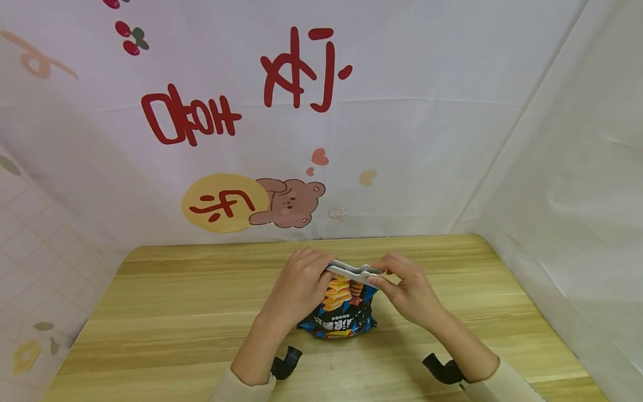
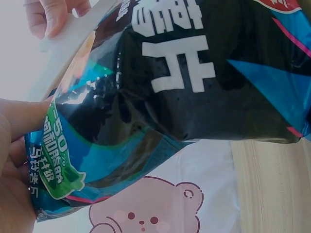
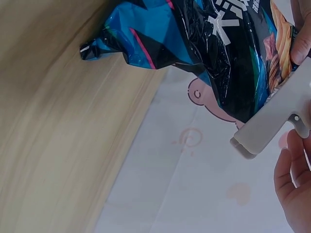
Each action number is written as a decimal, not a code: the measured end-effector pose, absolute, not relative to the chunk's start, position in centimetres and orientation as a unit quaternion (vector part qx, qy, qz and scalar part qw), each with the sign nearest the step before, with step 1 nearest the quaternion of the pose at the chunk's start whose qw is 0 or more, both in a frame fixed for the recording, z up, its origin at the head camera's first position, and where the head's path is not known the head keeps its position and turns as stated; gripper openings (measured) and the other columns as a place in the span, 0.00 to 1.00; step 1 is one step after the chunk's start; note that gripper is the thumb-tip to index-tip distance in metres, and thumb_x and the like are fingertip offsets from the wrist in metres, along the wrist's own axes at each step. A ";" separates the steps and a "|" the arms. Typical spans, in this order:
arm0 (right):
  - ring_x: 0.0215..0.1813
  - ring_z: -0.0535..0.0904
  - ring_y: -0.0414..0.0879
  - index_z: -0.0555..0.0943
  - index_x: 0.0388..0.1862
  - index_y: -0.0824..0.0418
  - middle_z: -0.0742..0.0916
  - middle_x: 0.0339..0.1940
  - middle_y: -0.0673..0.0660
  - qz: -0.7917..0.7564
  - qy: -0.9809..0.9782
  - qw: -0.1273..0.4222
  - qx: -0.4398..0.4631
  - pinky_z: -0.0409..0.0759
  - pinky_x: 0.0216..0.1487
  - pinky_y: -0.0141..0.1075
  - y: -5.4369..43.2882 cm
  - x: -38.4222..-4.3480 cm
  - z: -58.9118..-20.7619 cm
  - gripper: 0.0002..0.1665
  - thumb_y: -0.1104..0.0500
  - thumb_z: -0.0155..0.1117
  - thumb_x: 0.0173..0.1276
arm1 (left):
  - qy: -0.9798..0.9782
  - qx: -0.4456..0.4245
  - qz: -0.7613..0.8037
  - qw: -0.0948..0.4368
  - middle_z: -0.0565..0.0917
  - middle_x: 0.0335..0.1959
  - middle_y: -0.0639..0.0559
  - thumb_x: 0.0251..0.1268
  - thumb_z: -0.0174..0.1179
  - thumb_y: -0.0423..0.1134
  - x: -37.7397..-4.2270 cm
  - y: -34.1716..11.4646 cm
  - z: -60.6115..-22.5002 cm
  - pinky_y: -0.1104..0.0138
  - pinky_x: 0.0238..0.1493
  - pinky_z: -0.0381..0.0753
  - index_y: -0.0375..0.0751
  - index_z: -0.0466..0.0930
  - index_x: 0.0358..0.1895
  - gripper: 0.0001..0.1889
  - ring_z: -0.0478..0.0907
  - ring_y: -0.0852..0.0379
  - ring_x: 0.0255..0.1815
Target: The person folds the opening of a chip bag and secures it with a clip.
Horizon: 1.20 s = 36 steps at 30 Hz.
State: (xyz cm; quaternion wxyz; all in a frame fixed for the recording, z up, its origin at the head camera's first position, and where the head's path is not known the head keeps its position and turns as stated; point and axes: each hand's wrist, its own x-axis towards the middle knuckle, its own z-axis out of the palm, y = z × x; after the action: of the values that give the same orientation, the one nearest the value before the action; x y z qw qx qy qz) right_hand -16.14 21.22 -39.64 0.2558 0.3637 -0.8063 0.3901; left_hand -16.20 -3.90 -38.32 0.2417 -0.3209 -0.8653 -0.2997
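A black and blue snack bag (image 1: 341, 321) with a picture of wavy chips stands on the table, its printed characters upside down in the head view. Across its top edge lies a long grey-white bag clip (image 1: 349, 272), whose two arms run side by side. My left hand (image 1: 300, 285) grips the clip's left end along with the bag's top. At the other end, my right hand (image 1: 409, 285) pinches the clip between thumb and fingers. In the right wrist view, one end of the clip (image 3: 260, 126) sticks out past the bag's corner, and a small tab shows on its side.
The bag rests on a light wood-grain table (image 1: 186, 318). Behind it hangs a white cloth (image 1: 427, 145) printed with red characters and a bear. Curved black pieces (image 1: 287, 363) sit beside both wrists, over the table's near part.
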 end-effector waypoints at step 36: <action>0.50 0.83 0.49 0.81 0.64 0.62 0.88 0.52 0.53 0.383 -0.865 0.180 0.269 0.83 0.46 0.46 21.8 -15.6 -39.8 0.35 0.67 0.83 0.57 | -0.860 -0.302 -0.323 0.253 0.86 0.58 0.44 0.59 0.79 0.34 -15.9 -4.5 -37.8 0.50 0.70 0.72 0.37 0.85 0.59 0.24 0.80 0.45 0.62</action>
State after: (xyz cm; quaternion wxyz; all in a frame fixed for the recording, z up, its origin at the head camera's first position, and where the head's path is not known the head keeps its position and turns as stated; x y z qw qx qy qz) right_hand -15.62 21.85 -39.80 0.1804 0.2687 -0.8653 0.3828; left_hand -15.85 -4.51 -37.84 0.2535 -0.3016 -0.8604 -0.3232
